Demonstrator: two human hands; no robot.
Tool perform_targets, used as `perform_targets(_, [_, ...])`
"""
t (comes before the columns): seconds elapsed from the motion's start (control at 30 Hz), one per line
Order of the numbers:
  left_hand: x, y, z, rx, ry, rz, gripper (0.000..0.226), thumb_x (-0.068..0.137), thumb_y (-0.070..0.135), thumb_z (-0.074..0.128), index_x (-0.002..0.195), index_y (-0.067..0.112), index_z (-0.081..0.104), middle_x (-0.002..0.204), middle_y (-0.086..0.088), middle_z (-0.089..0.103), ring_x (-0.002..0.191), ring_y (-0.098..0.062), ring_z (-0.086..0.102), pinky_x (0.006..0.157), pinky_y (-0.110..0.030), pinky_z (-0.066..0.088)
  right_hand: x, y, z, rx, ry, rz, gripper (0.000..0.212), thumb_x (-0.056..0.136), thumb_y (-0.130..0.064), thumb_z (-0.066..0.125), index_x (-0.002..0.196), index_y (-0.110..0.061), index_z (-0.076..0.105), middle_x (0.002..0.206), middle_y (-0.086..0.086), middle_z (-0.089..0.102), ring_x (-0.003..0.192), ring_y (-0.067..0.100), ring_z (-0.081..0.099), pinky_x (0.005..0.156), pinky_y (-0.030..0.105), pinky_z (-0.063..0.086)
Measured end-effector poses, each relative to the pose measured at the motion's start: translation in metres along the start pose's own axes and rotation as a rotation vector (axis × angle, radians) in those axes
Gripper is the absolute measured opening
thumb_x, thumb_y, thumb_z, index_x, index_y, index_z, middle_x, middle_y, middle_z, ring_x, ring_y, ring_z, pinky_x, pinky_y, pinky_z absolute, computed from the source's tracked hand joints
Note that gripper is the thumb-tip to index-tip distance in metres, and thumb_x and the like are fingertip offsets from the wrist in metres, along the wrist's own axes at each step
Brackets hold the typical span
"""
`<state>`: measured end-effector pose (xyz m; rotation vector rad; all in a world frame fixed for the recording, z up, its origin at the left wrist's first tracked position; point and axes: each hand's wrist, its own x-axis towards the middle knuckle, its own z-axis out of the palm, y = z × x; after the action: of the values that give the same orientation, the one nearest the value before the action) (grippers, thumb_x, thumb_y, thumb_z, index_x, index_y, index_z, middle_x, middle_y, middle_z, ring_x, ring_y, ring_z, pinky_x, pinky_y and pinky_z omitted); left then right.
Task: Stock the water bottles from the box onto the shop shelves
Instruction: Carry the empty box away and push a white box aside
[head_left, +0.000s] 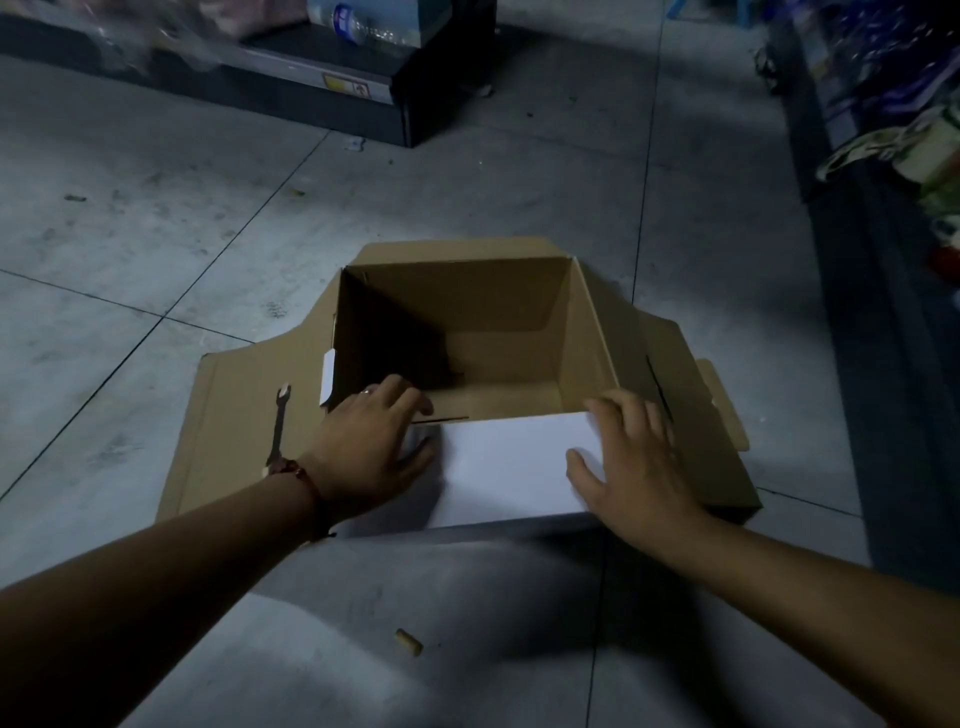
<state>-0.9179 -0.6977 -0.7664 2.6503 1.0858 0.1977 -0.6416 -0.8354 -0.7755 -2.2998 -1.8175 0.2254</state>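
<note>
Both hands, left hand (371, 447) and right hand (636, 457), lie flat and open on the near white flap (506, 467) of the box (467, 312) on the floor (156, 208)

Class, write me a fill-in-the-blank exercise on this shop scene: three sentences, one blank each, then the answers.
1. The cardboard box on the floor holds ____ bottles.
2. Both hands, left hand and right hand, rest on the box's ____ front flap.
3. A water bottle lies on the low ____ at the top of the view.

Answers: no; white; shelf
</note>
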Motion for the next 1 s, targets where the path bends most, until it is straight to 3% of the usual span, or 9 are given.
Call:
perform_targets(0.13, [0.032,-0.006,-0.005,0.033,0.108,-0.073,0.035,0.093,0.046,0.051,0.115,0.021,0.061,0.112,-0.004,0.057,0.094,-0.026,0.057,0.077,-0.034,0.042,0.023,-0.015,-0.003,-0.055,-0.014,-0.240,0.048,0.092,-0.041,0.040,0.119,-0.012,0.067,0.133,0.012,0.060,0.123,0.034,0.058,0.106,0.052,0.047])
perform_targets(0.3, [0.087,-0.047,-0.042,-0.001,0.265,-0.357,0.034,0.093,0.035,0.058,0.119,0.014,0.058,0.119,-0.012,0.055,0.104,-0.032,0.053,0.089,-0.043,0.045,0.083,-0.040,-0.008,0.034,0.069,-0.368,0.033,0.097,-0.035,0.059,0.125,-0.019,0.064,0.132,0.004,0.057,0.124,0.024,0.054,0.108,0.042,0.043])
perform_targets(0.37, [0.109,-0.067,-0.050,-0.091,0.302,-0.506,0.037,0.092,0.033,0.059,0.122,0.011,0.058,0.125,-0.013,0.053,0.112,-0.034,0.054,0.095,-0.047,0.048,0.120,-0.047,-0.013,0.095,0.071,-0.290,0.034,0.100,-0.035,0.060,0.130,-0.019,0.059,0.132,0.001,0.051,0.122,0.019,0.049,0.105,0.037,0.044])
perform_targets(0.47, [0.137,-0.094,-0.049,-0.223,0.222,-0.690,0.048,0.095,0.032,0.059,0.132,0.004,0.052,0.137,-0.019,0.049,0.121,-0.039,0.053,0.100,-0.048,0.049,0.177,-0.050,-0.021,0.135,0.043,-0.101,0.044,0.102,-0.036,0.057,0.140,-0.013,0.052,0.141,0.008,0.046,0.130,0.027,0.045,0.109,0.045,0.044])
perform_targets(0.57, [0.162,-0.107,-0.041,-0.361,0.166,-0.778,0.050,0.099,0.027,0.054,0.138,-0.003,0.045,0.141,-0.024,0.049,0.122,-0.040,0.053,0.087,-0.038,0.044,0.220,-0.043,-0.018,-0.100,-0.021,0.013,0.054,0.106,-0.040,0.049,0.150,-0.009,0.042,0.151,0.014,0.041,0.140,0.033,0.038,0.116,0.046,0.036])
perform_targets(0.67, [0.180,-0.114,-0.034,-0.488,0.111,-0.804,0.054,0.099,0.023,0.051,0.145,-0.002,0.037,0.141,-0.023,0.049,0.123,-0.037,0.052,0.090,-0.038,0.043,0.247,-0.037,-0.011,-0.153,-0.114,0.148,0.067,0.106,-0.046,0.046,0.158,-0.006,0.031,0.161,0.019,0.033,0.150,0.038,0.029,0.123,0.049,0.028])
perform_targets(0.8, [0.185,-0.126,-0.030,-0.683,0.166,-0.824,0.062,0.093,0.014,0.052,0.152,0.009,0.035,0.146,-0.017,0.051,0.124,-0.035,0.055,0.102,-0.041,0.048,0.272,-0.027,-0.001,0.018,-0.141,0.319,0.072,0.105,-0.052,0.047,0.156,-0.003,0.033,0.155,0.024,0.043,0.143,0.042,0.042,0.119,0.051,0.037])
perform_targets(0.9, [0.176,-0.126,-0.033,-0.867,0.375,-0.786,0.058,0.088,0.007,0.055,0.146,0.013,0.045,0.126,-0.006,0.063,0.104,-0.026,0.065,0.097,-0.049,0.055,0.280,-0.021,-0.004,0.333,0.003,0.389,0.070,0.100,-0.049,0.059,0.153,-0.008,0.037,0.151,0.018,0.050,0.133,0.040,0.053,0.105,0.046,0.049])
perform_targets(1.0, [0.159,-0.115,-0.042,-0.902,0.471,-0.653,0.046,0.086,0.011,0.060,0.130,0.023,0.056,0.117,0.002,0.067,0.103,-0.020,0.067,0.090,-0.041,0.058,0.271,-0.016,-0.014,0.589,0.135,0.384,0.069,0.097,-0.033,0.071,0.155,-0.017,0.038,0.146,0.009,0.057,0.129,0.032,0.058,0.098,0.039,0.051])
